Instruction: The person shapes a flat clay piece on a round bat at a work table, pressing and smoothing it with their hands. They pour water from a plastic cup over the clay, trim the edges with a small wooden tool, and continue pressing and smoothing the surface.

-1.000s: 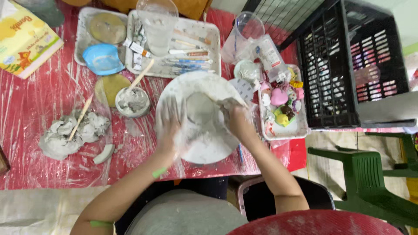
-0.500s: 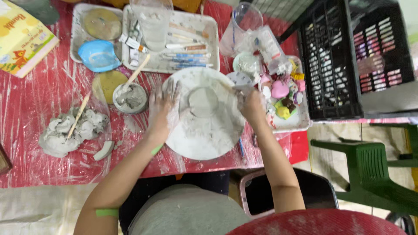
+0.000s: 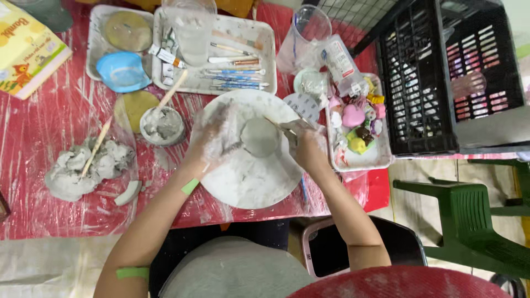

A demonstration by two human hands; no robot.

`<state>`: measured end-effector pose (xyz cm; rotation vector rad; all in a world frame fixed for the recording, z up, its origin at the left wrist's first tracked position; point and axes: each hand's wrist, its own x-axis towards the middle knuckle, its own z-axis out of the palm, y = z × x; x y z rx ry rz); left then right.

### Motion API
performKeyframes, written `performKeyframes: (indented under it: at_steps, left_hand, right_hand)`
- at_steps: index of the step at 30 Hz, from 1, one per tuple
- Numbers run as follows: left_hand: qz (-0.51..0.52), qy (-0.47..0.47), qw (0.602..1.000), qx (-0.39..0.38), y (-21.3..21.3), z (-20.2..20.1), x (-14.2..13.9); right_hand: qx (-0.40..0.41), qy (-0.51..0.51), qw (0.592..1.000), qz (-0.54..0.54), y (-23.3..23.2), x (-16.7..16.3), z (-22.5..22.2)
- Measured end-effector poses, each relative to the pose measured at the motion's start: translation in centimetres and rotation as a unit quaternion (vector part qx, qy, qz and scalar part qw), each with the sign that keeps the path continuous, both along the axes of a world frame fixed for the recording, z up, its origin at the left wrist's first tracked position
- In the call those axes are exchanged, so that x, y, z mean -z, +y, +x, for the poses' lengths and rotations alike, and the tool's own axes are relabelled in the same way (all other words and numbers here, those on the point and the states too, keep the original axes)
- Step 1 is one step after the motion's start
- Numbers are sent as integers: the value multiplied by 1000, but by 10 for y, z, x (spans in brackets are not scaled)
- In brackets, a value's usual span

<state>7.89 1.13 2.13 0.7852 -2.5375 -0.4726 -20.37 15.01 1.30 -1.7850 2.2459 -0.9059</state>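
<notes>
- Head view looks straight down on a small grey clay cup (image 3: 259, 137) standing near the middle of a round white turntable (image 3: 243, 182) on the red plastic-covered table (image 3: 33, 138).
- My left hand (image 3: 212, 144) is cupped against the cup's left wall, fingers curled and clay-smeared; I judge it braces the soft wall so it keeps its shape.
- My right hand (image 3: 309, 148) pinches a thin modelling tool (image 3: 284, 128) whose tip meets the cup's right rim; how tight the pinch is I cannot tell.
- Just left of the turntable sits a slip bowl (image 3: 161, 126) with a wooden stick in it, close enough to dip.
- Spare clay lumps (image 3: 83, 165) lie further left, well apart from the work.
- A white tray of tools (image 3: 232, 69) lies beyond the turntable, and a tray of small coloured figures (image 3: 359, 124) sits right of it.
</notes>
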Motion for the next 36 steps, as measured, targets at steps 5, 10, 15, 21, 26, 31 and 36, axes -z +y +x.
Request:
performKeyframes:
  at_steps: [5, 10, 15, 21, 26, 31, 36]
  left_hand:
    - [-4, -85, 996, -25, -1, 4, 8]
    - [-35, -41, 997, 49, -19, 0, 8]
    - [-117, 25, 989, 87, -55, -17, 1]
    - [17, 27, 995, 96, -60, -39, -15]
    - [-59, -16, 992, 111, -58, -52, -18]
    - [-56, 28, 988, 143, -62, -55, -18]
    - [-11, -39, 990, 138, -64, -66, -24]
  right_hand:
    - [76, 146, 956, 243, -3, 17, -8]
    - [-36, 243, 969, 36, -4, 21, -11]
    - [11, -50, 994, 100, -5, -5, 0]
    - [-50, -20, 998, 25, -5, -23, 7]
    - [-34, -88, 994, 48, 3, -26, 17]
    - [41, -118, 988, 92, 11, -39, 29]
    - [49, -40, 985, 162, 15, -32, 28]
